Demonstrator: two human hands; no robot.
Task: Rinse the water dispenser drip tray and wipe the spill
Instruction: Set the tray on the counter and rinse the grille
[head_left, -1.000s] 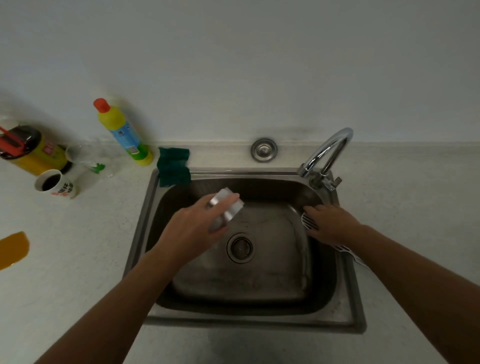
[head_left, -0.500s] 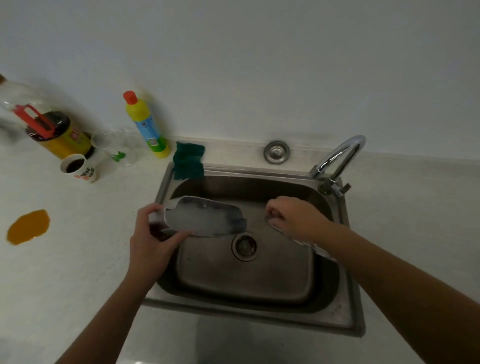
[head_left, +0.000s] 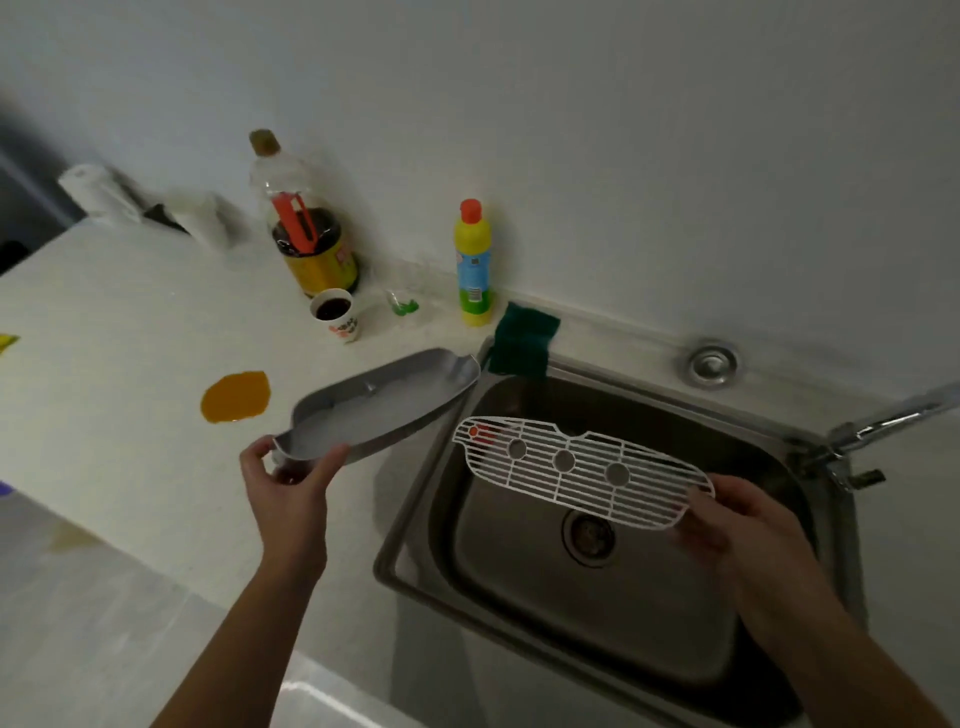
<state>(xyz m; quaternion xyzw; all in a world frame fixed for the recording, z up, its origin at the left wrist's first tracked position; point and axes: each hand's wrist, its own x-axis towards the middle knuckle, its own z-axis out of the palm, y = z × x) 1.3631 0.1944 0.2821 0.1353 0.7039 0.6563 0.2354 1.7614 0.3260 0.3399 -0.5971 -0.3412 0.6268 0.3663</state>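
Fingers (head_left: 332, 457) of left hand (head_left: 291, 499) pinched on near end of grey drip tray (head_left: 374, 410), held tilted above counter (head_left: 130, 467) at sink's (head_left: 415, 530) left rim. Orange spill (head_left: 236, 396) on counter left of tray. Right hand (head_left: 737, 525) gripping right end of white grille (head_left: 576, 467) with 3 round holes, held over basin. Green sponge (head_left: 522, 340) on far-left sink corner.

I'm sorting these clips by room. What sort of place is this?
Most likely a kitchen or pantry counter: a steel sink with a tap, a dish soap bottle and a green sponge at the sink's edge.
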